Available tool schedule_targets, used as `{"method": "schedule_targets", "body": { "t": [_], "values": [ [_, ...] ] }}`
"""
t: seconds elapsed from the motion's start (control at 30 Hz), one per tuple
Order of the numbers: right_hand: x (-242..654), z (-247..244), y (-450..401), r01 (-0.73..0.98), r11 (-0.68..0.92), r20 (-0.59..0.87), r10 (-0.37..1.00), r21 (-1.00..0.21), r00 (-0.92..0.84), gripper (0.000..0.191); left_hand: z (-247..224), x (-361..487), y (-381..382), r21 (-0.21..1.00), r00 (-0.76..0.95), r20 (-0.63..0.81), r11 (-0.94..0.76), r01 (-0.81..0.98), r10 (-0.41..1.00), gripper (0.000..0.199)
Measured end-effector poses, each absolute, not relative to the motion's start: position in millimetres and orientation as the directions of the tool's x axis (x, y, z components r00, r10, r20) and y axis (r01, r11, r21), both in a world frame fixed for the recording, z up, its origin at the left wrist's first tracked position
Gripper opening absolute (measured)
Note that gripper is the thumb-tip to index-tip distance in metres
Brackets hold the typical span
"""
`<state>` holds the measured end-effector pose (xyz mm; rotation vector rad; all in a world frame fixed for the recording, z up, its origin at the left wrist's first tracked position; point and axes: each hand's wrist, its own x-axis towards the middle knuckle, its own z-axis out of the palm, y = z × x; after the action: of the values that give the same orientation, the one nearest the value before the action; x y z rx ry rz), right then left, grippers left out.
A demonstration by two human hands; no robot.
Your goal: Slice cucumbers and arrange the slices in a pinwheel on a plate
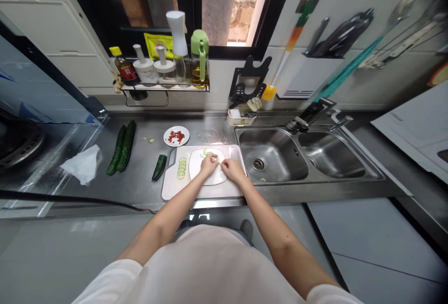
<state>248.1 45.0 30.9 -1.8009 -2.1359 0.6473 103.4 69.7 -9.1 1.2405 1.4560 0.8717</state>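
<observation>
Both hands meet over a white square plate (208,179) that lies on a pale cutting board (175,189). My left hand (208,165) is closed in a pinch at a small pale-green cucumber slice (218,160). From the other side my right hand (232,169) pinches the same slice; the fingers partly cover it. A few more cucumber slices (206,152) lie along the plate's far rim. Left of the plate, an overlapping row of cucumber slices (181,169) rests on the board. A cut cucumber piece (159,168) lies on the counter beside the board's handle.
A small plate of chopped red pieces (177,136) sits behind the board. Two whole cucumbers (121,148) and a white cloth or tissue (84,163) are at the left. To the right is a double sink (273,155). A condiment rack (164,87) hangs on the wall.
</observation>
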Motion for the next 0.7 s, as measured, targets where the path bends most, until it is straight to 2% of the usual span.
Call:
{"method": "schedule_targets", "body": {
  "t": [0.1, 0.3, 0.5, 0.7],
  "values": [
    [246.2, 27.6, 45.0, 0.895, 0.138, -0.057, 0.982, -0.424, -0.178, 0.018, -4.4, 104.4, 71.2, 0.884, -0.005, -0.202, 0.184, 0.429, 0.979, 0.029],
    [243.2, 22.8, 42.2, 0.937, 0.153, -0.053, 0.983, -0.313, -0.178, 0.022, 5.1, 106.2, 68.7, 0.773, 0.026, -0.125, 0.081, 0.629, 0.992, 0.028],
    [241.5, 27.7, 30.4, 0.956, 0.2, -0.047, 0.976, -0.214, -0.214, 0.033, 9.9, 103.6, 64.0, 0.693, 0.121, -0.089, -0.025, 0.72, 0.989, 0.025],
    [239.7, 34.6, 23.3, 0.964, 0.235, -0.123, 0.96, -0.123, -0.25, 0.033, 13.5, 101.1, 59.7, 0.61, 0.158, -0.09, -0.071, 0.789, 0.983, 0.023]
  ]
}}
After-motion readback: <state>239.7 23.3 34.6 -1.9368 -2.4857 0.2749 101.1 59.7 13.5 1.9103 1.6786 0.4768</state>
